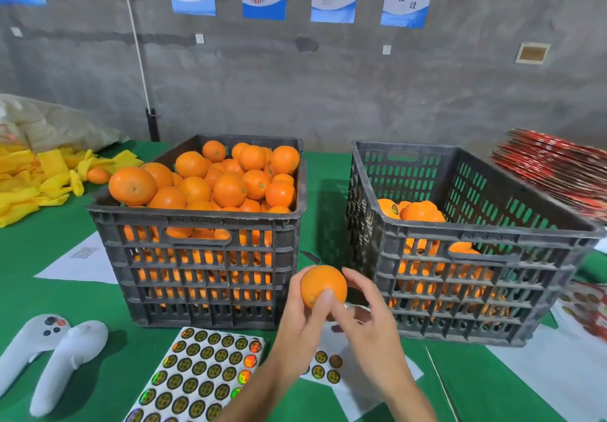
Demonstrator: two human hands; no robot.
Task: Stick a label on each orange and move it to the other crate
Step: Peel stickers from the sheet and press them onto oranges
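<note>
Holding an orange [323,285] in front of the gap between two black crates, the person's left hand [300,323] cups the fruit from below and the left with fingers curled round it, thumb on its near face. The right hand [364,313] reaches in from the right, its forefinger pressed to the lower front of the orange, the other fingers loosely spread and touching nothing; the round fruit shows no clear long axis or stem end. Nearer than the full left crate [197,221] lies a sheet of round labels [200,375]; the right crate [460,234] is partly filled.
</note>
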